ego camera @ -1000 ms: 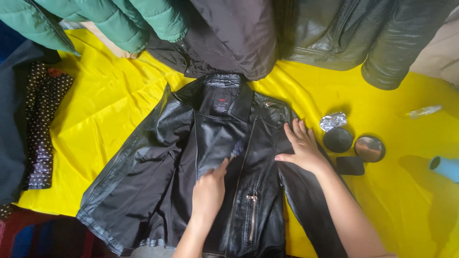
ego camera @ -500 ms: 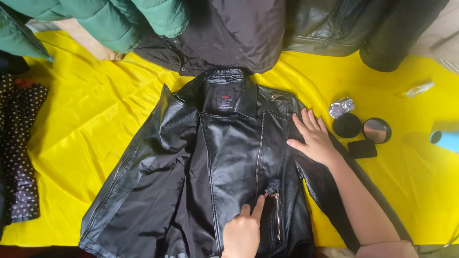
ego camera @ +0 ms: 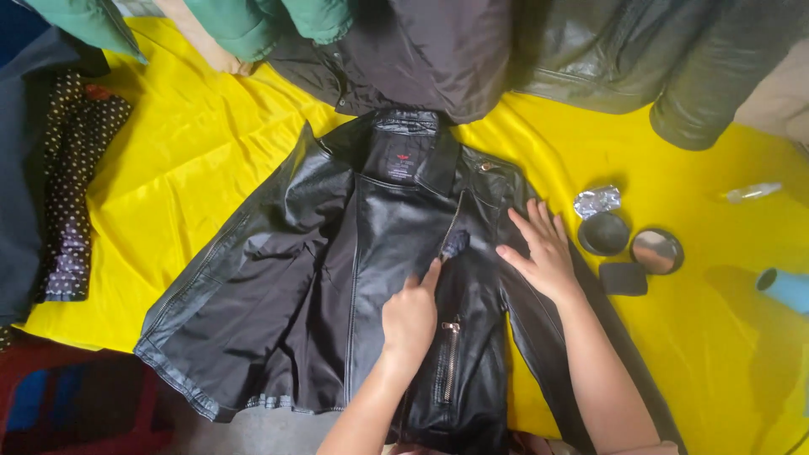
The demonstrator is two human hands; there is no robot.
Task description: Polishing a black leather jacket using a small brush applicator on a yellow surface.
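A black leather jacket (ego camera: 278,278) lies open, collar away from me, on a yellow cloth (ego camera: 168,160). My left hand (ego camera: 410,313) rests on the jacket's front beside the zip, fingers curled and the index finger pointing up at a small dark patch. My right hand (ego camera: 539,248) lies flat with fingers spread on the jacket's right shoulder and sleeve. Neither hand holds anything.
Right of the jacket lie crumpled foil (ego camera: 597,200), a round black tin (ego camera: 603,233), its shiny lid (ego camera: 656,250), a black pad (ego camera: 624,278), a small clear tube (ego camera: 752,192) and a blue can (ego camera: 784,289). Green, dark and olive jackets (ego camera: 590,50) hang across the top. Dotted fabric (ego camera: 72,194) lies left.
My left hand has slid up the jacket front from the lower zip toward the chest. My right hand has stayed on the right shoulder. The camera view has shifted slightly.
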